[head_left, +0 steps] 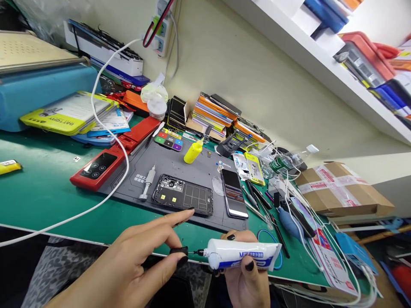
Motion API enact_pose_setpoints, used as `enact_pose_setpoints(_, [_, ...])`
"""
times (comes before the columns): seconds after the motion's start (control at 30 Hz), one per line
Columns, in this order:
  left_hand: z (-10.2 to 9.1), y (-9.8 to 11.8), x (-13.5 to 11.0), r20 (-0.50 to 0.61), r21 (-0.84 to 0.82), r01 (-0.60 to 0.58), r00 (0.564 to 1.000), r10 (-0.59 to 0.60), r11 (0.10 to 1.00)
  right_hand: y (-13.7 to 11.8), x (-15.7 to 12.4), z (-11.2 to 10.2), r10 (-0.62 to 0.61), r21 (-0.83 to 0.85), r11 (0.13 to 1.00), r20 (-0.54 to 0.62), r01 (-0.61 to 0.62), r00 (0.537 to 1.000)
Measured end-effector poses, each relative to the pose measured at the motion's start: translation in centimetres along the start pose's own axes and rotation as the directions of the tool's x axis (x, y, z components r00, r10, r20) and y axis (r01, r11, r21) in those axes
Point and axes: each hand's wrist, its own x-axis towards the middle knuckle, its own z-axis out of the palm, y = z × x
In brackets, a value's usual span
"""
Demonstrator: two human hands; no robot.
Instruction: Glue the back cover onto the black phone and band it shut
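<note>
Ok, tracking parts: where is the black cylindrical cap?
Low centre in the head view, the cap is in the left hand, left of the white squeeze tube.

Cream wall (208, 55), white shelf (289, 40), green worktop (51, 196)

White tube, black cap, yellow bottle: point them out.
White tube (236, 249), head view: middle of its body.
Black cap (179, 250), head view: its side.
Yellow bottle (193, 153), head view: its body.
</note>
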Motion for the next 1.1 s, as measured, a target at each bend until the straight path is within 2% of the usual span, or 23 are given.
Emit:
enact_pose_setpoints(0.2, [0.2,0.2,0.1,-0.019,-0.066,0.021,1.000,-0.022,0.998,0.5,-0.4,-1.0,0.040,-0.034,0.999,-0.006,-0.040,0.999])
enact_pose_setpoints(0.3, [0.4,0.3,-0.2,-0.023,-0.103,0.089,0.995,-0.092,0.991,0.4,-0.3,-0.7,0.001,-0.038,0.999,-0.035,-0.002,0.999])
enact_pose_setpoints(0.4, [0.5,0.3,-0.4,-0.007,-0.111,0.145,0.989,-0.146,0.983,0.5,-0.3,-0.8,0.016,-0.038,0.999,-0.039,-0.018,0.999])
enact_pose_setpoints(0.5, [0.5,0.2,-0.3,-0.010,-0.112,0.072,0.997,-0.073,0.991,1.0,-0.6,-1.4,0.055,-0.033,0.998,-0.026,-0.056,0.998])
enact_pose_setpoints(0.73, [0.2,0.1,-0.3,0.008,-0.054,0.034,0.999,-0.034,0.998,1.0,-0.5,-1.4,0.064,-0.025,0.998,-0.037,-0.065,0.997])
enact_pose_setpoints(0.93, [0.5,0.8,-0.4,-0.008,-0.140,0.190,0.981,-0.193,0.972,1.2,-0.7,-1.8,0.053,-0.010,0.999,-0.010,-0.054,0.999])
enact_pose_setpoints(1.1, [0.3,0.4,-0.2,-0.003,-0.079,0.077,0.997,-0.078,0.994,1.0,-0.4,-0.9,0.049,-0.009,0.999,-0.020,-0.050,0.999])
